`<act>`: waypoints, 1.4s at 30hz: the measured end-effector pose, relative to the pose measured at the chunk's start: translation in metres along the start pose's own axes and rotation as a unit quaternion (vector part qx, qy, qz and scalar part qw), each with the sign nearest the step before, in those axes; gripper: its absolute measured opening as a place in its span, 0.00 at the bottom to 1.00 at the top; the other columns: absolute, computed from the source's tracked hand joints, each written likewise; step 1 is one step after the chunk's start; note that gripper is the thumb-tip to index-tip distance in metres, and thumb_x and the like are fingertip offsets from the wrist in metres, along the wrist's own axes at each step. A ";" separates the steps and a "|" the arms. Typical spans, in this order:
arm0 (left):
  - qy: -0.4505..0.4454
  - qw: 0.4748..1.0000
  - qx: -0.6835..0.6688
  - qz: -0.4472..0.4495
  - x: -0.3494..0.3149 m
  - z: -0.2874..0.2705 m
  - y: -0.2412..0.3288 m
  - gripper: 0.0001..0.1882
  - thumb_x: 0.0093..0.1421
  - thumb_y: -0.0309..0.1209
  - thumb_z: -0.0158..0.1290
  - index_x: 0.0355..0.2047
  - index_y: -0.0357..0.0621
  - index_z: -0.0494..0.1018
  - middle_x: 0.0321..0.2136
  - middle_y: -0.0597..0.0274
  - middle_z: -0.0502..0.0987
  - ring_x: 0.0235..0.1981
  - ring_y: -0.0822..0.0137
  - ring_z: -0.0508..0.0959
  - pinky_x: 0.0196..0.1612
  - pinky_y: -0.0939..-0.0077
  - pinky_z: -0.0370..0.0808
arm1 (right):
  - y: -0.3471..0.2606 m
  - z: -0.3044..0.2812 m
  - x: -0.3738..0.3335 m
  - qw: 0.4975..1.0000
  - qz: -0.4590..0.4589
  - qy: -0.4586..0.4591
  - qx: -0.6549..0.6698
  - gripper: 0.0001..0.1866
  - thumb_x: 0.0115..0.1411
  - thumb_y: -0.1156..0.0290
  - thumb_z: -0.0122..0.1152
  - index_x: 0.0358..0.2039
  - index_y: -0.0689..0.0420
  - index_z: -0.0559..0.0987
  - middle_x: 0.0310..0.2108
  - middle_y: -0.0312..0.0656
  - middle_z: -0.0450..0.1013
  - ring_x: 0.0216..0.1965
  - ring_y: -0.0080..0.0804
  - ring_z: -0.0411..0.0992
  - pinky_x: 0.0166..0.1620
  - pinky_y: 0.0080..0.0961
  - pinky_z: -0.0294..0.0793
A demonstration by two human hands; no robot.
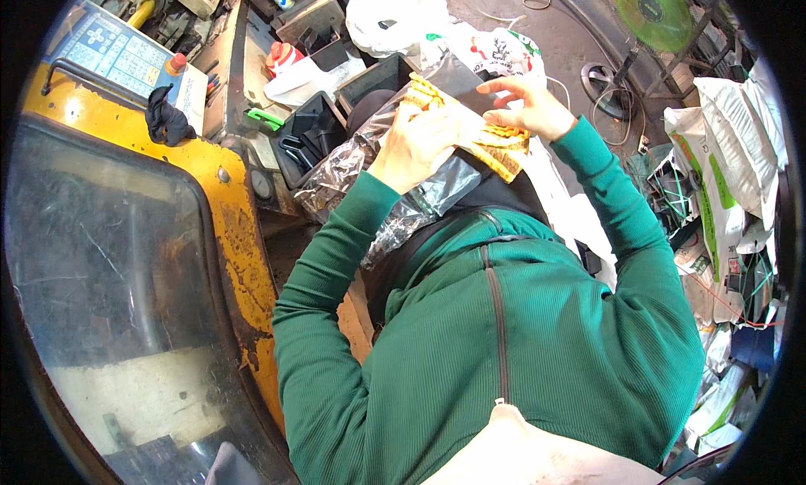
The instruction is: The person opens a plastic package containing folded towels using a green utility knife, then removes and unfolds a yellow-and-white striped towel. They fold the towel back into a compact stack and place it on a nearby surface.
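A yellow, dark-patterned cloth (501, 156) lies across my lap, over a sheet of clear plastic (449, 183). My left hand (417, 145) grips the cloth at its left part, with the fingertips partly hidden against the fabric. Just above the cloth's right end is my right hand (533, 105), its thumb and fingers spread apart and nothing visible between them. Dark plastic bins (315, 136) stand close beyond my left hand, and one of them contains black parts.
To the left is a yellow machine (231, 233) with a clear window and a control panel (109, 48); a black glove (168, 118) lies on it. White plastic bags (395, 19) sit ahead. A green fan (653, 13) stands far right, near stacked white sacks (730, 149).
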State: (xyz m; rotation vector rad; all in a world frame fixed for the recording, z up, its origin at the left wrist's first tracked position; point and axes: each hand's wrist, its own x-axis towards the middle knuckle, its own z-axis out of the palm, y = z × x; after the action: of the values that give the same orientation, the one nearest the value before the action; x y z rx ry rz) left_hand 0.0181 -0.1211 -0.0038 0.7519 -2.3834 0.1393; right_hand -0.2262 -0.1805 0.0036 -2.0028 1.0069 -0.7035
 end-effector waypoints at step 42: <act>-0.027 0.979 -0.153 -0.132 0.026 -0.020 -0.016 0.13 0.52 0.30 0.60 0.37 0.40 0.74 0.32 0.57 0.77 0.35 0.64 0.77 0.39 0.74 0.74 | 0.004 0.078 -0.034 0.969 -0.074 0.235 0.030 0.11 0.49 0.68 0.68 0.28 0.59 0.76 0.29 0.41 0.71 0.31 0.32 0.71 0.36 0.27 0.73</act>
State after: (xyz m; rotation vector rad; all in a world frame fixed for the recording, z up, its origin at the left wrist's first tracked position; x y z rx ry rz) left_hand 0.0211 -0.1420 0.0263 0.9189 -2.2557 -0.3528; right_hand -0.1882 -0.1230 -0.0470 -1.9138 1.0890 -1.3178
